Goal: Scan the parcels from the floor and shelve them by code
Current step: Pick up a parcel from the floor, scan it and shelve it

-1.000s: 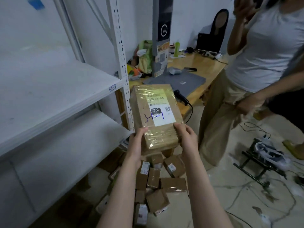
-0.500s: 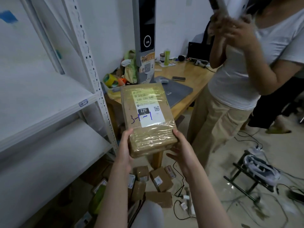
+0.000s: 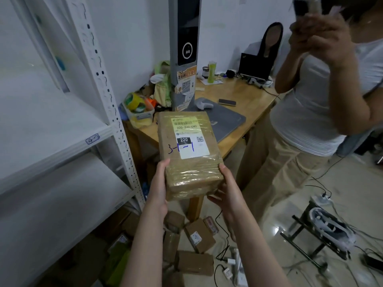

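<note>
**A:** Where's the parcel [image 3: 189, 154]?

**B:** Held up off the floor in both hands. It's a brown carton wrapped in clear tape. The shipping label [image 3: 191, 137] faces up and is tipped a little toward the camera.

**A:** Which way does it run?

**B:** The long axis goes straight away from the grip. The near short end is in the hands and the far short end reaches out over the corner of the wooden table [image 3: 248, 94]. The print reads upright from the holder's side: "220-220-C40", a black "220" box, and "3-1-1" handwritten in blue across the label's left edge.

**A:** And the grip?

**B:** The left hand [image 3: 159, 183] clasps the near left corner, thumb lying up along the top edge, fingers hidden beneath. The right hand [image 3: 227, 191] cradles the near right corner, thumb on the side, fingertips curling under the near end. Both hands are grasping it.

**A:** What's around it?

**B:** Left of the grip is a white shelving rack [image 3: 51, 125] with a handwritten shelf tag [image 3: 92, 139] that looks like "4-2". Beyond the grip, the table carries a closed grey laptop [image 3: 228, 121], a dark phone [image 3: 227, 102] and a tall grey tower unit [image 3: 184, 38] with a QR sticker. Directly below the grip, small floor cartons [image 3: 199, 238] lie loose among cables [image 3: 221, 251]. Right of the grip stands another person [image 3: 306, 121] in a white top and beige trousers. Their hands are raised around something I can't make out.
</note>
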The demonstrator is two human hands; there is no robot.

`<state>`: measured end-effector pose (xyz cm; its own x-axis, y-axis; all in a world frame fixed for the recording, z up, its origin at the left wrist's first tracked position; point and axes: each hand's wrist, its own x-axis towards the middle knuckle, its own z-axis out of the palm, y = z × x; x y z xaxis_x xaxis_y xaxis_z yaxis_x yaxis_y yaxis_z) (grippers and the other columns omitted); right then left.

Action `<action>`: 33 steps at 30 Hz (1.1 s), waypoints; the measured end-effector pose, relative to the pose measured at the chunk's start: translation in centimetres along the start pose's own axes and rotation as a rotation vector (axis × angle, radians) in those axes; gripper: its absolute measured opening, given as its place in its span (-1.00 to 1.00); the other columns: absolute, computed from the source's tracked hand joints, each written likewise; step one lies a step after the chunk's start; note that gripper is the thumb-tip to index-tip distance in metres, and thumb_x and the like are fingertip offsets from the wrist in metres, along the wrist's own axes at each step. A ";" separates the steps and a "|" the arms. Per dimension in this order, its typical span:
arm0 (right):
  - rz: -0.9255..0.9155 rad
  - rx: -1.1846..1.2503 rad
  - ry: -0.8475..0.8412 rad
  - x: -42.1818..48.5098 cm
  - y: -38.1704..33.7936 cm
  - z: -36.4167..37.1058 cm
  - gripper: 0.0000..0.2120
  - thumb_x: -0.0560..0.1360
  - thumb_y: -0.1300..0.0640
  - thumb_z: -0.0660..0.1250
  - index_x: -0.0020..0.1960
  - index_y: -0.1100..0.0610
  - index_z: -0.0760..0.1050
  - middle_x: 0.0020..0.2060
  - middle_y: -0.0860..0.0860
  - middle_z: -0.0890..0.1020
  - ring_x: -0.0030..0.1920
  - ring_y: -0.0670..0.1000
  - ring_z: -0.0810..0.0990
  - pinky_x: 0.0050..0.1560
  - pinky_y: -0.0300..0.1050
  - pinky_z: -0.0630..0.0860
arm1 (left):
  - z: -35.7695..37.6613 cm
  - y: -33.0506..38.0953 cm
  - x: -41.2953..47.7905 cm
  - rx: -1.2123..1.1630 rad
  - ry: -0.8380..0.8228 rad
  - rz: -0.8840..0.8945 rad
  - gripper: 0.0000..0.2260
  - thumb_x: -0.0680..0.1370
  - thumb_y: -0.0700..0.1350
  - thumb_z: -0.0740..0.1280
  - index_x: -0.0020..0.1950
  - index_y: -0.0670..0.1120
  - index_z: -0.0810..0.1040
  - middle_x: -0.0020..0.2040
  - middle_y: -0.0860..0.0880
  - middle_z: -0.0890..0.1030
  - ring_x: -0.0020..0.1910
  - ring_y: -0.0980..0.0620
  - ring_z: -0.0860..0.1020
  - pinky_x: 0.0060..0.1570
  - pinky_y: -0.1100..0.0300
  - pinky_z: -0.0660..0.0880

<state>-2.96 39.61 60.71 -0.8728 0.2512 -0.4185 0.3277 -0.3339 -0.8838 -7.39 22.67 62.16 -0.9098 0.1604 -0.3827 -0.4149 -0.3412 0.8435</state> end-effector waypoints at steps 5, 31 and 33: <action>0.055 0.059 -0.015 2.9 0.0 3.8 -0.77 0.52 -0.26 0.28 -0.03 -0.12 0.45 0.01 0.02 0.60 0.13 0.10 0.58 0.30 0.14 0.49 | -2.4 1.9 2.6 -0.011 0.029 -0.005 -0.57 0.54 0.29 0.25 0.30 0.10 0.57 0.05 -0.05 0.73 0.09 -0.13 0.68 0.19 -0.18 0.56; 0.144 -0.148 0.162 25.7 -1.6 1.2 -0.63 0.60 -0.12 0.26 0.24 0.12 0.54 0.12 0.04 0.58 0.16 0.10 0.54 0.20 0.08 0.50 | -0.6 2.1 13.6 -0.123 0.561 -0.015 -0.74 0.47 0.13 0.43 0.05 0.02 0.57 0.12 -0.08 0.62 0.07 -0.11 0.59 0.12 -0.11 0.58; 0.138 -0.226 0.220 28.4 -2.1 0.2 -0.73 0.58 -0.05 0.30 0.15 0.12 0.53 0.01 0.03 0.56 0.09 0.09 0.52 0.23 0.09 0.49 | 0.2 1.8 14.4 -0.126 0.568 -0.038 -0.76 0.47 0.13 0.43 0.02 0.02 0.58 0.09 -0.08 0.64 0.06 -0.12 0.60 0.19 -0.18 0.55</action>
<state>-28.47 47.30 50.76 -0.7239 0.4153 -0.5508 0.5308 -0.1747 -0.8293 -21.20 24.57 58.23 -0.7398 -0.3352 -0.5833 -0.4133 -0.4577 0.7872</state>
